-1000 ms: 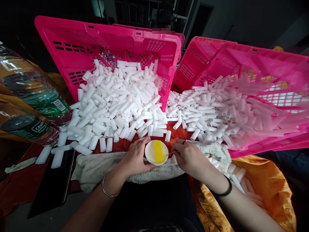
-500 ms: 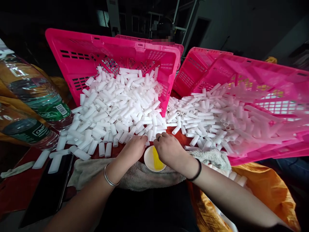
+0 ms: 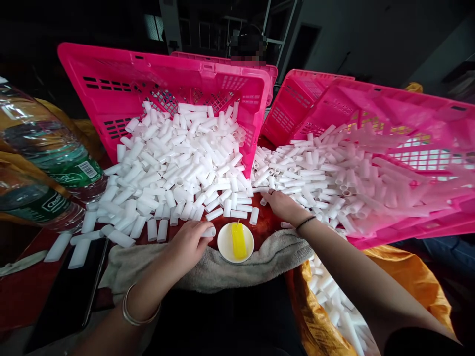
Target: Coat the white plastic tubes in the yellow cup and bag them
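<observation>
My left hand is closed around a short white plastic tube, with one end sticking out past the fingers, just left of a small white dish. A yellow block lies in that dish. Farther forward and to the right, my right hand pinches a thin white tube at the front of the right-hand heap; most of its fingertips are hidden from me. Between the hands, a few loose tubes lie on the red tabletop.
Two pink crates, left and right, lie tipped with tubes spilling out. Bottles stand at left by a dark phone-like slab. A grey towel lines the near edge. An orange sack holds tubes. A person is beyond the crates.
My hands were together above the dish and have parted. The left drew back leftward with a tube; the right went out to the right heap, uncovering the yellow block.
</observation>
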`<state>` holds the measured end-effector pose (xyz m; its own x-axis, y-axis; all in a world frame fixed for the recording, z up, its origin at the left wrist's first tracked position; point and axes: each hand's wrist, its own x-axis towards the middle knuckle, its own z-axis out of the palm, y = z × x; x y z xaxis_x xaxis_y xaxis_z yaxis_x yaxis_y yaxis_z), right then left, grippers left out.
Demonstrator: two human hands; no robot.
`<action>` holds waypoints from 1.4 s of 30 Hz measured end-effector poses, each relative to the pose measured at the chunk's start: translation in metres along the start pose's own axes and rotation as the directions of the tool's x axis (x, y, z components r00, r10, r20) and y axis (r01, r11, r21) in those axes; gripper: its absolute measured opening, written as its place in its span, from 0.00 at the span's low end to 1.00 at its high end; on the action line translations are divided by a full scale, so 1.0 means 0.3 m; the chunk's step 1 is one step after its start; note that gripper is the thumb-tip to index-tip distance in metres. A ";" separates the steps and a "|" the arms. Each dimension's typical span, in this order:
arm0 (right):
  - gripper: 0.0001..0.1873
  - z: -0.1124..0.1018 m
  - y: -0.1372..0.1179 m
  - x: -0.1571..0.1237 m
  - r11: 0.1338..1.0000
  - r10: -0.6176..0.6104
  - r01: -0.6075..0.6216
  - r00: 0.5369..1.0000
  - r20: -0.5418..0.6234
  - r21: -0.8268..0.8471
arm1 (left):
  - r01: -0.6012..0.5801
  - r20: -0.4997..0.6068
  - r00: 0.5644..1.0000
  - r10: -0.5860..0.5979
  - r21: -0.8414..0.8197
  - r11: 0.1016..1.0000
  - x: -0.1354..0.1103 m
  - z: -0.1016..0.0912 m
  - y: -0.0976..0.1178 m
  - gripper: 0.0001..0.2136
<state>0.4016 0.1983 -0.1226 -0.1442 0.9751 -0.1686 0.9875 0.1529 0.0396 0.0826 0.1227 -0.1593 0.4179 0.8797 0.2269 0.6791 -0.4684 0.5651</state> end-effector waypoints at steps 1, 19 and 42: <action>0.19 0.013 0.011 -0.002 1.000 0.020 -0.020 1.000 -0.012 0.005 | -0.008 -0.024 1.000 0.008 -0.001 1.000 -0.010 -0.006 0.002 0.10; 0.16 -0.059 -0.046 -0.177 0.967 0.251 -0.239 0.951 -0.182 0.086 | 0.023 0.106 0.994 -0.010 -0.121 0.992 -0.086 0.025 0.052 0.21; 0.11 0.197 -0.190 -0.282 0.643 -0.173 0.507 0.826 -0.536 0.574 | 0.025 0.149 0.989 0.008 -0.220 0.975 0.008 0.110 0.045 0.45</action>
<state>0.3613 0.0975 -0.1689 -0.3242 0.8653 0.3823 0.5985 0.5006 -0.6255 0.1127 0.1158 -0.1774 0.5086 0.8539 0.1108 0.5402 -0.4167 0.7311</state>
